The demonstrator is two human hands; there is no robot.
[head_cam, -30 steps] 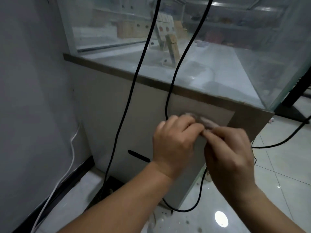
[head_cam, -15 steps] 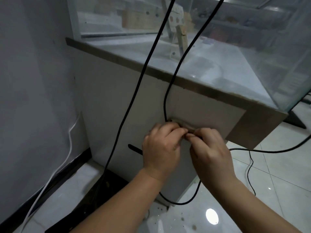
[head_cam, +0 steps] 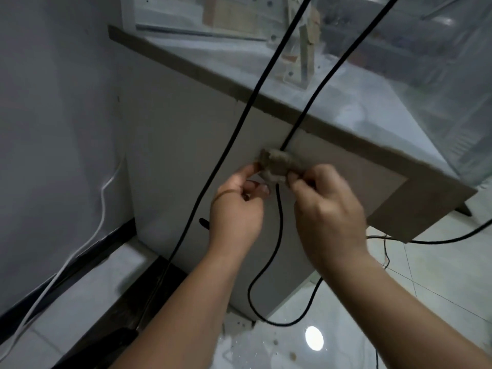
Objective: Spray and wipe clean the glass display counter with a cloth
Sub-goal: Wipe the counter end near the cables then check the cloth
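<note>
Pale floor tiles [head_cam: 439, 275] and a grey wall framed the glass display counter [head_cam: 426, 62], whose panes were hazy. Against its white side panel [head_cam: 173, 155], just under the brown edge, sat the cloth [head_cam: 277, 163], a small, crumpled, grey-brown wad. My left grip [head_cam: 237, 209] pinched its left side and my right grip [head_cam: 327, 206] its right. A black cable [head_cam: 280, 217] hung below.
</note>
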